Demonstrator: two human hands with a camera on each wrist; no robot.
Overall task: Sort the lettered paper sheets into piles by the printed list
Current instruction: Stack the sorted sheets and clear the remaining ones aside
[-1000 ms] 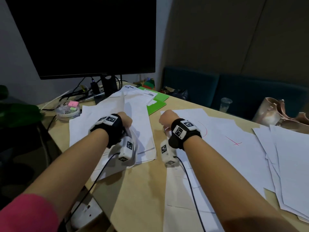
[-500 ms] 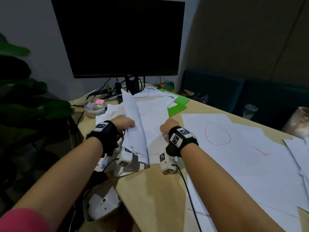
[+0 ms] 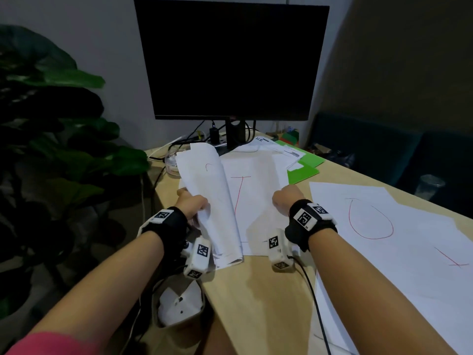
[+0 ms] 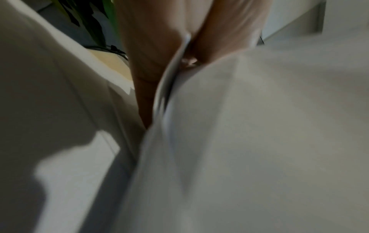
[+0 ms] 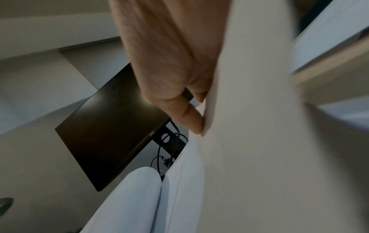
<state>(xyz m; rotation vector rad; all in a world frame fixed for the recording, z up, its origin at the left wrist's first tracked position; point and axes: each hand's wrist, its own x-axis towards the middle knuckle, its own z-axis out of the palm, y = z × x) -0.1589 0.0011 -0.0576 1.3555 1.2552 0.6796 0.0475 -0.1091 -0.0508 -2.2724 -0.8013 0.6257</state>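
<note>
Left hand: the left hand (image 3: pixel 192 204) pinches the near edge of a lifted bundle of sheets (image 3: pixel 208 198); the left wrist view shows thumb and fingers (image 4: pixel 147 66) clamped on either side of the paper edges.
Bundle: it stands tilted up off the worktop (image 3: pixel 258 298), its long axis running from about 6 o'clock near the wrist to 12 o'clock toward the monitor (image 3: pixel 230 60); a fragment of a red mark shows on its upper face.
Right hand: the right hand (image 3: pixel 286 198) is curled on the right edge of the sheet marked I (image 3: pixel 252 198); the right wrist view shows the thumb (image 5: pixel 191 116) pressed against that paper, fingers behind it.
Key relation: the I sheet lies between the two hands, at about 3 o'clock from the left hand and 9 o'clock from the right, its long axis also 6 to 12 o'clock; the right hand is the one on it.
Target side: the O sheet (image 3: pixel 371 219) lies flat at 3 o'clock from the right hand, just beside it, with another red-marked sheet (image 3: pixel 450 262) nearer at about 4 o'clock.
Judgement: the I sheet probably has to be drawn rightward, clear of the bundle, to reach a pile.
Printed list: possibly the printed paper (image 3: pixel 279 149) at 12 o'clock by the green folder (image 3: pixel 303 171); too small to read.
</note>
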